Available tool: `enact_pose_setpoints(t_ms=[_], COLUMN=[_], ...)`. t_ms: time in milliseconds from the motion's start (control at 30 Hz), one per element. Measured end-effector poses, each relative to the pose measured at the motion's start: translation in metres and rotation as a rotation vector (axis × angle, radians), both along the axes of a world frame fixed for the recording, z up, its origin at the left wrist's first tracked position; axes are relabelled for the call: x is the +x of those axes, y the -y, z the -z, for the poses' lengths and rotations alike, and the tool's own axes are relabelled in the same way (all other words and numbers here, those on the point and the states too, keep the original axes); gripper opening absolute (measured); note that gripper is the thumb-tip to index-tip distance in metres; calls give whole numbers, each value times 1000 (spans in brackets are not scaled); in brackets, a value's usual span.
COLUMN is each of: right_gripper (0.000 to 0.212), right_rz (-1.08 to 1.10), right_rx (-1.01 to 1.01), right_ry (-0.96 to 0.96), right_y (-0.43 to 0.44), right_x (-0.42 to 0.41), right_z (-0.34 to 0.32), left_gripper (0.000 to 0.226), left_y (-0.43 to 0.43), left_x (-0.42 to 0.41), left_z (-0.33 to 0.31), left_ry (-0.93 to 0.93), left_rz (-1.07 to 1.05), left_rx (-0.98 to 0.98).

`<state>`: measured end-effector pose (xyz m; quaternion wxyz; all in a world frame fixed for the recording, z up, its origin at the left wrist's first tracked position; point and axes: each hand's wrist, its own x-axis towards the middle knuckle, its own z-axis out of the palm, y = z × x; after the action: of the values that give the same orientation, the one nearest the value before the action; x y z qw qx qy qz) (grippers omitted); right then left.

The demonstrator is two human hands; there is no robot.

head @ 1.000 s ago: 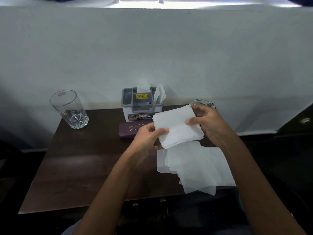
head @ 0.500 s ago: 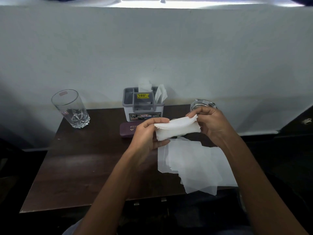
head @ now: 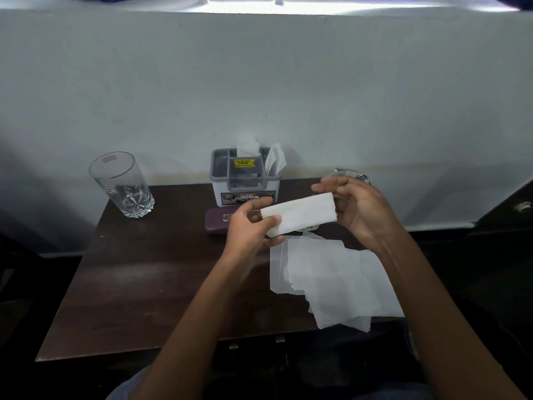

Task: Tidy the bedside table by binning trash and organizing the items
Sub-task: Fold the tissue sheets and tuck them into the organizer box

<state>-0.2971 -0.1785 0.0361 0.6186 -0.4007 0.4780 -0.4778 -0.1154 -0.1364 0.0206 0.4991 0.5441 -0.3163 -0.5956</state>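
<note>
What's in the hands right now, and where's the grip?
A folded white tissue, held above the table. The left hand pinches its left end, thumb on top; the right hand holds its right end.

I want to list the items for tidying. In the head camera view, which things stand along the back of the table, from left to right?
Clear drinking glass → grey and white plastic organizer box → round clear glass dish, partly hidden behind the right hand.

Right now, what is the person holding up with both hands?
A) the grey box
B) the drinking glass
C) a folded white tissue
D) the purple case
C: the left hand and right hand pinch the ends of a folded white tissue above the table, while the glass stands untouched at the back left.
</note>
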Motion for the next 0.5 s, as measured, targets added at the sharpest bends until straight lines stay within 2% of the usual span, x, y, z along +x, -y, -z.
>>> enact_pose_setpoints(t_ms=[100, 233, 500], right_gripper=[19, 32, 26], right_rz=[-26, -72, 54], right_rx=[75, 80, -57], right_ry=[-41, -224, -416], right_y=[-2, -11, -15], right_x=[3, 13, 35], right_z=[2, 4, 8], left_gripper=[32, 29, 28], left_y=[-1, -2, 1], left_x=[1, 7, 34], left_z=[0, 1, 10], left_ry=[65, 118, 218], left_rz=[-6, -24, -158], left_rx=[-67, -115, -154])
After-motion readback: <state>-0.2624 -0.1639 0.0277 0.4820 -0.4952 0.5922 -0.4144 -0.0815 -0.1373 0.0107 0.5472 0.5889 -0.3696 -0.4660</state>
